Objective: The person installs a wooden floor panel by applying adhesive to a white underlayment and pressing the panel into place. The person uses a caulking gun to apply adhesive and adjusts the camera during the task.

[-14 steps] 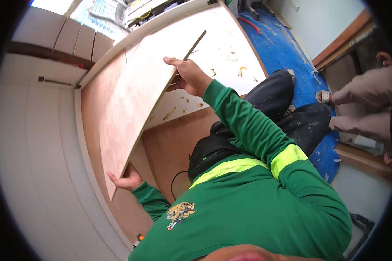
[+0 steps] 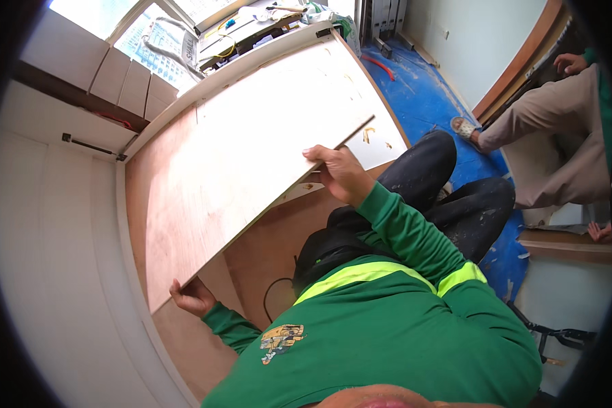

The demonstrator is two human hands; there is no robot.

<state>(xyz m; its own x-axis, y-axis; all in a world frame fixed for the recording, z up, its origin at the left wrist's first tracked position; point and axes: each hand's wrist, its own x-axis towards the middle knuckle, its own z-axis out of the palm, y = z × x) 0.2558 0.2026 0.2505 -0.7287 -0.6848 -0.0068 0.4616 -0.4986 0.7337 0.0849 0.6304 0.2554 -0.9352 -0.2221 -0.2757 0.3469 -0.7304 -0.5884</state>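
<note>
A thin plywood board (image 2: 217, 211) lies at a slant across the box-like frame in front of me, its far part washed out by bright light. At its near left corner my left hand (image 2: 194, 298) is closed on the edge, thumb on top and fingers partly hidden beneath. Toward the right end of the same edge my right hand (image 2: 343, 173) grips it, thumb on the upper face and fingers under. Beside the board's right end, a white surface with brown glue-like smears (image 2: 367, 136) shows. Brown wood panels (image 2: 279, 234) are seen below the near edge.
A white wall panel with a black hinge arm (image 2: 92, 144) rises at the left. Blue sheeting (image 2: 421, 88) covers the floor on the right, with a red hose (image 2: 379, 66) on it. A co-worker's legs (image 2: 557, 136) are at far right. Tools crowd the back ledge (image 2: 251, 41).
The board has swung down flatter and to the right, covering most of the smeared white surface. My right hand has moved right and nearer with it. The co-worker's leg has shifted.
</note>
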